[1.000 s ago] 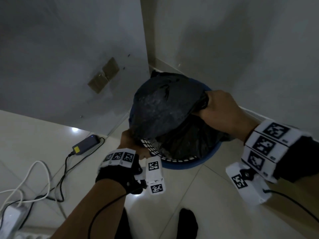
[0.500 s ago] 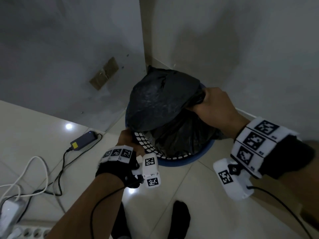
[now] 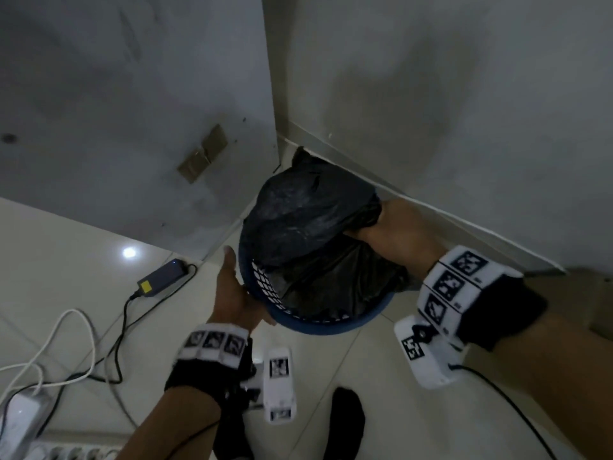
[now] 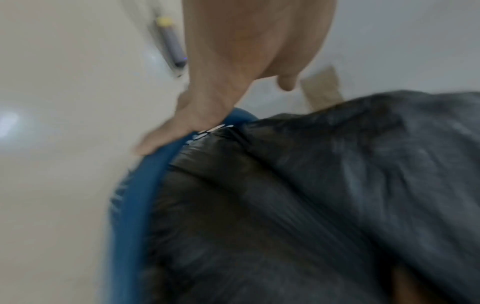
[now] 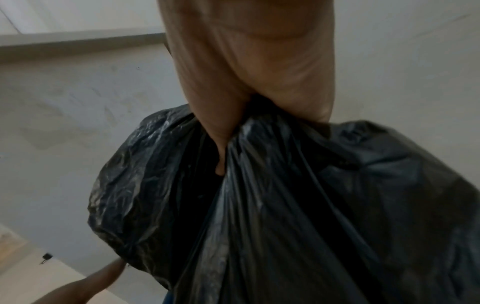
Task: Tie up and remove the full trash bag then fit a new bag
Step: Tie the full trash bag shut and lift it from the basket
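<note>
r hand hoisting full black plastic trash bag out of round blue mesh bin in wall corner
r hand clenched round bag's gathered neck; l hand, fingers straight, presses bin rim, steadying it. bag half in bin, half above, long axis approx vertical, neck tilted toward r hand. film looks soft, slippery, prob heavy w/ contents; best hold is the bunched neck, not the thin sides.

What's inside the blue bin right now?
The black trash bag sits in the blue bin, bulging above its rim, its neck gathered in the right hand. The left hand rests on the rim. The bag's contents and the bin's bottom are covered.
</note>
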Demonstrator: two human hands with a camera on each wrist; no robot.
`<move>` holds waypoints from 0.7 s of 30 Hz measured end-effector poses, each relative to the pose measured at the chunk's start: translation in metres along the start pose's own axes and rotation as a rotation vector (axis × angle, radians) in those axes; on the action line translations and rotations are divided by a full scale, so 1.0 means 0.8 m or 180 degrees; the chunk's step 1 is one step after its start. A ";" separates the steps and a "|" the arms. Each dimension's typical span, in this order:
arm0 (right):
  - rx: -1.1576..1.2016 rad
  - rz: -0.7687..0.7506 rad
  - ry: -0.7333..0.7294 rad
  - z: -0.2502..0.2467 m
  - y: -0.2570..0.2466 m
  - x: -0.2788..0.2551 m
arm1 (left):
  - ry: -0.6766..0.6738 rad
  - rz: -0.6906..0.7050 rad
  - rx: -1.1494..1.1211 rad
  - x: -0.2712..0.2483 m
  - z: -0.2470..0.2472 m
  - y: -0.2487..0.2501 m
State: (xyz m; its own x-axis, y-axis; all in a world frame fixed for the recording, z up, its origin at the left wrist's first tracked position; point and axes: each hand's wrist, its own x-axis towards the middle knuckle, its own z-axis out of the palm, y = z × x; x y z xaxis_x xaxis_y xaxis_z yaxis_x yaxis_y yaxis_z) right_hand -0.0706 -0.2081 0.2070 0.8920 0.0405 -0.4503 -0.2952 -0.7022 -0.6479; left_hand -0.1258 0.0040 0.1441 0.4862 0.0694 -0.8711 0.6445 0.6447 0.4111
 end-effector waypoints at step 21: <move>0.0094 0.0023 -0.0414 -0.009 -0.031 -0.034 | 0.0352 -0.0030 0.1855 0.038 -0.040 -0.064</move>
State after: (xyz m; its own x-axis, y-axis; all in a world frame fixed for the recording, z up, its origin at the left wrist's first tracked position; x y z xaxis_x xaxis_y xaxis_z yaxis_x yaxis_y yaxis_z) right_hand -0.0849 -0.1973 0.2398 0.8385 0.1286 -0.5296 -0.3132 -0.6816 -0.6613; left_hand -0.1625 -0.0025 0.0879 0.4347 0.1649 -0.8854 0.8815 0.1234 0.4557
